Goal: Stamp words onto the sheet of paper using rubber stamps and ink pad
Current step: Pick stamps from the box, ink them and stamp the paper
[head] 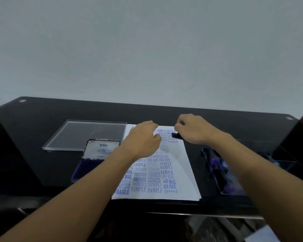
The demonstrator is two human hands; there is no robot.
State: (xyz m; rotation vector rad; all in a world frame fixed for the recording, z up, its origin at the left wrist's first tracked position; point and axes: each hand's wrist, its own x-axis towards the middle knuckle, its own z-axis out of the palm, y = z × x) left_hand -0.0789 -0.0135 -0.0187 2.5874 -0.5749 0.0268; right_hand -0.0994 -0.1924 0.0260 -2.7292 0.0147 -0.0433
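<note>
— Where is the stamp (176,135)?
— At the top right of the paper (180,172). The right hand (194,128) has its grip curled round it.
— And the left hand (143,138)?
— Flat on the paper, grip loose — it hides some words. The open ink pad (82,170) lies left on the worktop (42,119), a clear tray (87,133) behind it, a clear box (217,172) of stamps on the right.
</note>
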